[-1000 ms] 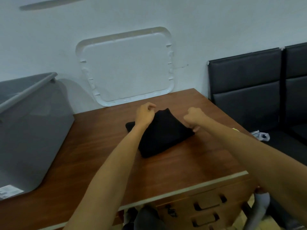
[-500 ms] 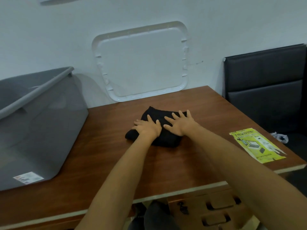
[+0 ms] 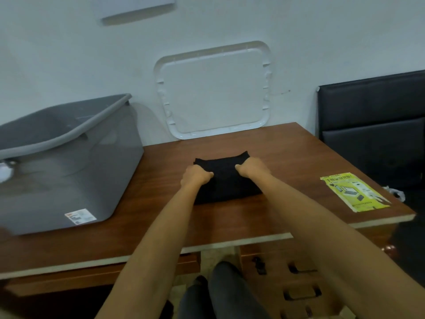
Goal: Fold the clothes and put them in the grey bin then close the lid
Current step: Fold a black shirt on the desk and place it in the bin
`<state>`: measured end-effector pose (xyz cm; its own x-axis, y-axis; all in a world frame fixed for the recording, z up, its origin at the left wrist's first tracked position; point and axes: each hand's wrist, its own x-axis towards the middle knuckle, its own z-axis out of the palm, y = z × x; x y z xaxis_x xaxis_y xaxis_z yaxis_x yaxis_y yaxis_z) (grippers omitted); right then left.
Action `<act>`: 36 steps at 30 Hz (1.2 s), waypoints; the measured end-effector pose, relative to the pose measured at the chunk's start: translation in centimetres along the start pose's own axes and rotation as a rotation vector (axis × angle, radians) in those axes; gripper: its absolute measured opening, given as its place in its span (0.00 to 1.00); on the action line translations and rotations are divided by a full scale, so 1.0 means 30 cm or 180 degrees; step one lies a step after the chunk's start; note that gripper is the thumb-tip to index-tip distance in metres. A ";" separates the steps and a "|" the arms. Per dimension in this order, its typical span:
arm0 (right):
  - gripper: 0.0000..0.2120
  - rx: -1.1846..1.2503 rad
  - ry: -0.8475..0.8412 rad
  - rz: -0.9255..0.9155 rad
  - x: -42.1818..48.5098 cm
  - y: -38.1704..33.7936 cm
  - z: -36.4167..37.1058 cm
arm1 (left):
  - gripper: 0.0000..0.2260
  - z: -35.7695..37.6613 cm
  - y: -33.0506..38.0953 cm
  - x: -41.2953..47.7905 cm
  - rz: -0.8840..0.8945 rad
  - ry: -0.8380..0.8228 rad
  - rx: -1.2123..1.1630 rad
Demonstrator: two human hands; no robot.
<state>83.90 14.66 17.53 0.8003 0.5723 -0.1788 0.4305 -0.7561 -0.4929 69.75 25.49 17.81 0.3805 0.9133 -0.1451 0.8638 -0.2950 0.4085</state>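
Clothes first: the black folded garment (image 3: 226,180) sits mid-desk, and you have both fists on it. Nearest to you, your knees show under the desk (image 3: 142,229) edge, forearms reaching out over the wood. Your left hand (image 3: 195,177) is curled shut, pinching the garment's left side; your right hand (image 3: 251,169) is curled shut on the right side near the far corner. Gripping both sides at once looks like a setup to lift the bundle as one piece so the folds hold, my read only. Yellow leaflet (image 3: 353,195) lies flat near the right edge, well apart from the cloth, out of the way. Grey bin (image 3: 69,157) stands on the desk's left, tilted-looking in the wide lens, open top, label sticker low on its front wall; near enough for a short sideways carry. I cannot tell what is inside it. Farther back, the white lid (image 3: 216,93) leans upright against the wall behind the garment, parked there so the bin stays open for loading. Black chair (image 3: 372,125) sits off right. Folding seems done; the drop and the lid remain.
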 end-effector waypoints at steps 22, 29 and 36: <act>0.22 0.1486 -0.0834 0.0275 0.258 -0.271 -0.090 | 0.19 -0.161 -0.076 0.291 -0.1029 -0.1340 -0.2538; 0.22 0.1344 -0.1024 0.0283 0.196 -0.548 -0.361 | 0.17 -0.522 0.016 0.292 -0.1233 -0.1051 -0.2411; 0.17 0.1328 -0.1149 0.0142 0.111 -0.909 -0.759 | 0.18 -1.032 0.128 0.250 -0.1381 -0.0735 -0.2637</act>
<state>84.32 29.97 49.76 0.5885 0.6705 -0.4517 0.1387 -0.6342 -0.7606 65.71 39.91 46.20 0.2149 0.7922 -0.5711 0.4709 0.4283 0.7712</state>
